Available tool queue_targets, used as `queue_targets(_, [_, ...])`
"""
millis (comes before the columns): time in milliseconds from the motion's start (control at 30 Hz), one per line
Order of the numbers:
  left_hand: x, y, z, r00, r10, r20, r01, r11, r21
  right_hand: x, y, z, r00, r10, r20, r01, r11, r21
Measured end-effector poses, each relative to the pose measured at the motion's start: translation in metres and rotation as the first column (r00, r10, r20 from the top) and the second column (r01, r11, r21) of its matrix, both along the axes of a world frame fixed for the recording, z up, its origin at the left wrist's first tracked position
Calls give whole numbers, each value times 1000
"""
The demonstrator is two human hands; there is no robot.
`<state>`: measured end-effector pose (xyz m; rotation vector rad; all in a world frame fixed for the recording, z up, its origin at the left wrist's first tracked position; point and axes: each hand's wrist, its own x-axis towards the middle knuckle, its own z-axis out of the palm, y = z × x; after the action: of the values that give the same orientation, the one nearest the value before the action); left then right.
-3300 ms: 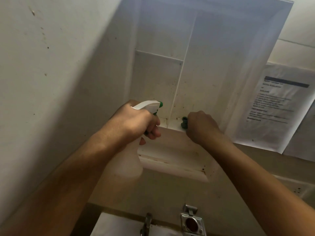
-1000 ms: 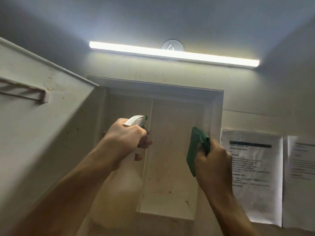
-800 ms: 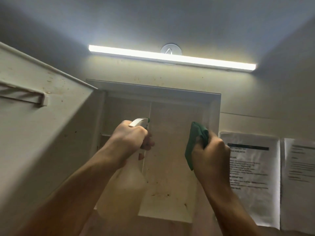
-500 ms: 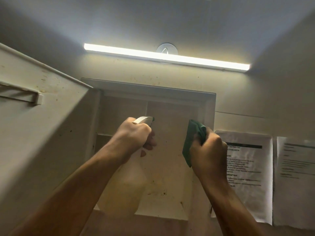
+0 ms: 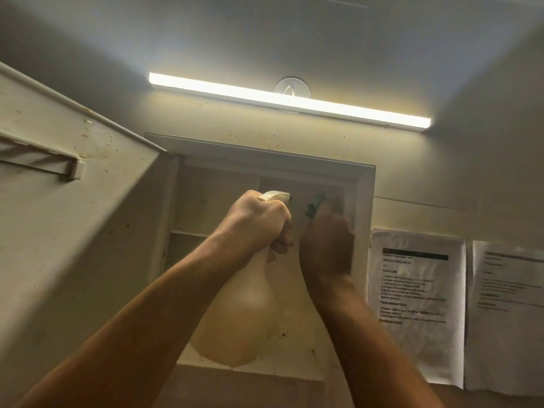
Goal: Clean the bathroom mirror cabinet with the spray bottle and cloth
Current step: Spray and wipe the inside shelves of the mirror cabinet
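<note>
Head-camera view, looking up: a person's left hand (image 5: 259,222) gripped the neck of a pale spray bottle (image 5: 241,313), fingers curled round its trigger, raised before the open mirror cabinet (image 5: 360,195) on the far wall. Just right of it, the right hand (image 5: 326,245), blurred, held a green cloth (image 5: 315,205) bunched in curled fingers against the upper part of the cabinet interior. The cabinet door (image 5: 59,231) stood open at left, a light bar (image 5: 288,98) glowed above, and two printed sheets (image 5: 418,304) hung at right.
</note>
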<state>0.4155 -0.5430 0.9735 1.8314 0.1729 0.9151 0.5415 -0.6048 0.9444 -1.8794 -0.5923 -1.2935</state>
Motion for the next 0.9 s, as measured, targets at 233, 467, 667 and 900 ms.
queue_targets(233, [-16,20,8,1000,8,7,-8,1000,0,46,59,12,984,-149,-94,140,986,-92])
queue_targets(467, [-26,38,-2,1000,19,-5,-19,1000,-15,51,91,-9,991,115,62,-109,990,-94])
queue_targets(667, [-25,40,-5,999,48,-2,-48,999,-17,62,82,-21,933,318,170,-265,924,-276])
queue_targets(900, [-18,30,-5,1000,16,14,-15,999,-33,68,39,-37,936,97,340,46,920,-389])
